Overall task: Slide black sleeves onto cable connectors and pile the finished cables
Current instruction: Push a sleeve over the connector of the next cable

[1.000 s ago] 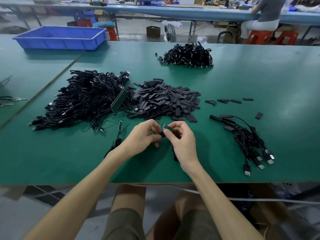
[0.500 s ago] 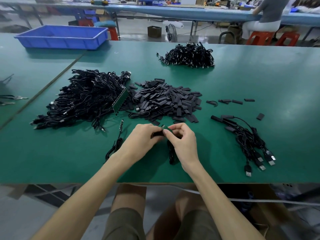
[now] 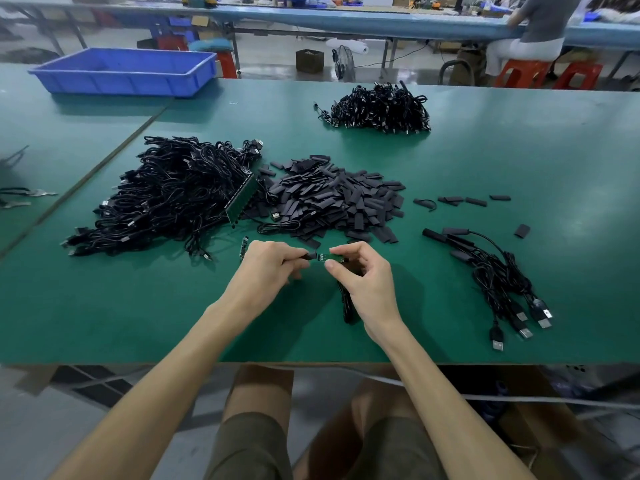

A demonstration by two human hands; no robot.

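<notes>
Near the bench's (image 3: pixel 519 161) front edge, the left hand (image 3: pixel 266 268) pinches a sleeve (image 3: pixel 309 255) in curled fingers. The right hand (image 3: pixel 367 282) pinches the connector (image 3: pixel 329 258), just beside the sleeve.

A single wide-angle view, worn on the person's head, looks forward and down across the green table (image 3: pixel 519 168) from its near edge. It sits close above the work. The left hand (image 3: pixel 266 268) and right hand (image 3: pixel 367 282) meet just below the middle of the frame. They are near enough that the black sleeve (image 3: pixel 310 255) pinched in the left and the green connector board (image 3: pixel 329 258) gripped in the right read plainly. Both forearms run in from the bottom corners, and the person's lap in brown shorts (image 3: pixel 252 445) fills the bottom edge below the table's front. Facing ahead, the view reaches the blue tray (image 3: pixel 124 69) at upper left and a long blue bench (image 3: pixel 381 20) across the top.
</notes>
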